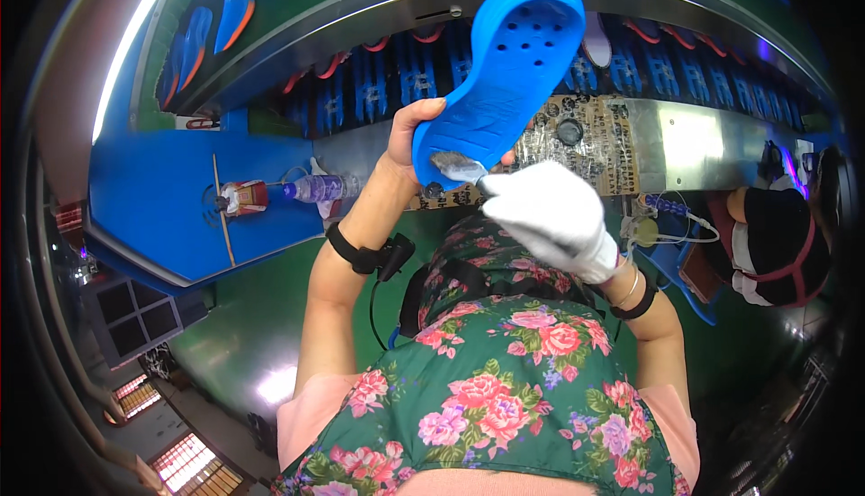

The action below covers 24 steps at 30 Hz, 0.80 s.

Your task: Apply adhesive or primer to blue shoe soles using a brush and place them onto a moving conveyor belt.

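A blue shoe sole (518, 91) with round holes near its toe end is held up in front of me, tilted, heel toward me. My bare left hand (407, 143) grips its heel end from the left side, with fingertips showing past the right edge. In my right hand (551, 217), which wears a white glove, is a small brush (461, 168). Its bristles lie against the inside of the heel. The glove covers most of the brush's handle.
A metal-edged bench holds a taped cardboard sheet (613, 149) with a dark round pot (569, 132). Blue-and-orange soles (239, 7) lie on the green surface at upper left. A clear bottle (315, 188) stands by the blue tabletop (153, 185). Another person (775, 244) is at right.
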Each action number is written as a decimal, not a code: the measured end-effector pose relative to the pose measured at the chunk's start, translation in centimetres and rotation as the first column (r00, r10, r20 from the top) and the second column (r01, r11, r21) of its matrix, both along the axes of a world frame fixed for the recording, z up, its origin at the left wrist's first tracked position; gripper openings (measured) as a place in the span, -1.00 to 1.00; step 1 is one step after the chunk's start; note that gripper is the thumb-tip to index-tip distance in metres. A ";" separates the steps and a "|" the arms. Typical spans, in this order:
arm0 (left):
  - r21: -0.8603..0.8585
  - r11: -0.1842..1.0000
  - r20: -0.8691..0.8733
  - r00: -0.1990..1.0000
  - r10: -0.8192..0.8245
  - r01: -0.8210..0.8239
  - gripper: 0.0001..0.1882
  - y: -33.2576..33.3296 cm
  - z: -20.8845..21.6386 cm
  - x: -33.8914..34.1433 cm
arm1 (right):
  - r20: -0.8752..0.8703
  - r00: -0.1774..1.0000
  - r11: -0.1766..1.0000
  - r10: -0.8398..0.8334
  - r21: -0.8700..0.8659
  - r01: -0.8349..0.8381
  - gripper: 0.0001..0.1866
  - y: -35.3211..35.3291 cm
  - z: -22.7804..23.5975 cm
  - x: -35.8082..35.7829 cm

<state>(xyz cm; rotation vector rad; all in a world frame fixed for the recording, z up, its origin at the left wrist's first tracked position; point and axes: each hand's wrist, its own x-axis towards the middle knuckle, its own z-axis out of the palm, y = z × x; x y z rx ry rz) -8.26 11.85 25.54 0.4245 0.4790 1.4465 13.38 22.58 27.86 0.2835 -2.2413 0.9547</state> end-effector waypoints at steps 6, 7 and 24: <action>-0.065 0.995 0.032 0.997 -0.077 0.078 0.06 -0.3 -0.5 -1.2 | 0.055 0.977 0.974 0.205 -0.111 -0.198 -0.60 -1.1 0.2 0.2; 0.017 0.995 0.059 0.993 -0.100 0.099 -0.02 -0.3 -0.5 -1.2 | 0.055 0.977 0.964 0.206 -0.182 -0.193 -0.64 -0.8 0.9 0.2; 0.109 0.994 0.178 0.984 -0.019 -0.001 0.04 0.2 -2.7 -2.6 | 0.169 0.965 0.743 0.199 -0.668 -0.036 -0.78 -2.3 0.4 -1.3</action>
